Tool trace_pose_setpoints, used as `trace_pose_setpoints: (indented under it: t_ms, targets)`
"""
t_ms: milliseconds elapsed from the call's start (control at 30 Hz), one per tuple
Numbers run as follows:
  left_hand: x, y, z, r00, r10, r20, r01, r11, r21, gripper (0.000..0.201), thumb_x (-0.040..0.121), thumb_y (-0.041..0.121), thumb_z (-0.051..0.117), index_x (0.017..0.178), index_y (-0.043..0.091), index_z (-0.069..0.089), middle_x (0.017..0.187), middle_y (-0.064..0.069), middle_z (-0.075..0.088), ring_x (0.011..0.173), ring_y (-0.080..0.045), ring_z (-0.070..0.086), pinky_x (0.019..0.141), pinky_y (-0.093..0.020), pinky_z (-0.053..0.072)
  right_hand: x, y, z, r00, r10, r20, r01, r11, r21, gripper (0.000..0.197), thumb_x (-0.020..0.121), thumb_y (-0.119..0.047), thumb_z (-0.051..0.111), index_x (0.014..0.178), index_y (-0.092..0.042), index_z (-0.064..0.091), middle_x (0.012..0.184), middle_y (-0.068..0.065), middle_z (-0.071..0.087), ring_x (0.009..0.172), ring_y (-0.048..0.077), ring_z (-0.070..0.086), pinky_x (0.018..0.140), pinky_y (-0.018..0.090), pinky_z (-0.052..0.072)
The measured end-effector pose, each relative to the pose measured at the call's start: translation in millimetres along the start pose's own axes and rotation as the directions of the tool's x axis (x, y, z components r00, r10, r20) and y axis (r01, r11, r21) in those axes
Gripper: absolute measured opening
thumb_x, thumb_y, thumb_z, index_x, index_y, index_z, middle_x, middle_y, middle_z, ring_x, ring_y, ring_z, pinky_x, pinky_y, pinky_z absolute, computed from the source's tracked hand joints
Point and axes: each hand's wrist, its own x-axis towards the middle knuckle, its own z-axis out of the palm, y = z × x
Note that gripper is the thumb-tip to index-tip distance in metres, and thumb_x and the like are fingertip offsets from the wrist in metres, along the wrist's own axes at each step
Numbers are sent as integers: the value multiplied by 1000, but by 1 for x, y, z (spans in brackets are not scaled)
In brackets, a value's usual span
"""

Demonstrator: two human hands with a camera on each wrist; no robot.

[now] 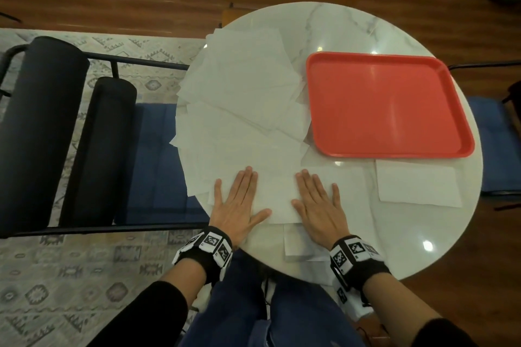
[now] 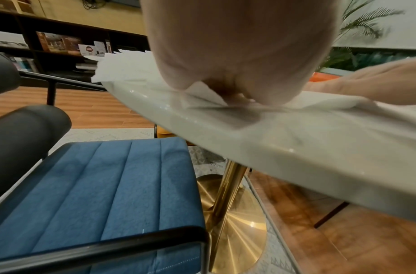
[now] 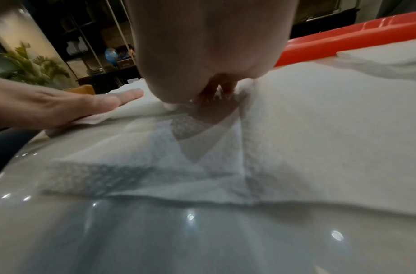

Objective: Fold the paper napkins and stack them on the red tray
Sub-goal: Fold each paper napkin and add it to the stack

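Both hands lie flat, palms down, on one white napkin (image 1: 279, 197) at the near edge of the round marble table (image 1: 352, 28). My left hand (image 1: 239, 203) presses its left part, my right hand (image 1: 318, 205) its middle, fingers straight. A loose heap of unfolded napkins (image 1: 242, 93) covers the table's left half. The red tray (image 1: 386, 104) sits empty at the right. One folded napkin (image 1: 417, 186) lies in front of the tray. In the right wrist view the pressed napkin (image 3: 307, 129) spreads under my palm, with the tray's rim (image 3: 343, 39) behind.
A smaller folded napkin (image 1: 298, 245) lies at the near table edge under my right wrist. A blue-cushioned chair with black bolsters (image 1: 42, 127) stands left of the table, another blue seat (image 1: 496, 144) at the right. The gold pedestal (image 2: 228, 187) is below.
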Motion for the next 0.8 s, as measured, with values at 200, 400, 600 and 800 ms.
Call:
trace_pose_setpoints:
  t_ms: [200,400,600,800]
  targets:
    - [15,5,-28,971,44,-233,-17,993,118,54,72,38,70,119,15,61,108,-3,64,84,-21,62,82,-42,30,0,-9,1,1000,15,-19,-14,1000,26,63,90,-52,-4,145,-28,-21,151,-14,-27,144,10,-17,114,49,-14]
    - [26,12,-75,993,20,-116,-21,1000,-6,19,91,35,47,101,31,64,97,10,62,97,-14,52,86,-36,16,1,-24,-35,999,48,-11,-47,998,37,67,97,-43,35,151,-24,0,160,4,-5,148,23,-6,110,65,-8]
    - [19,37,-146,989,143,34,-93,786,-611,11,88,33,61,89,33,72,92,14,71,90,-3,63,85,-26,49,-6,-2,-113,998,69,7,-65,889,453,28,81,-37,67,107,-28,64,127,-4,59,127,21,45,111,58,12]
    - [25,99,-182,990,105,-93,-135,538,-832,10,86,22,67,94,21,74,94,11,73,93,0,65,83,-13,46,-52,79,-141,992,118,-41,14,226,974,8,85,-6,66,83,0,62,81,10,66,80,20,66,72,26,55]
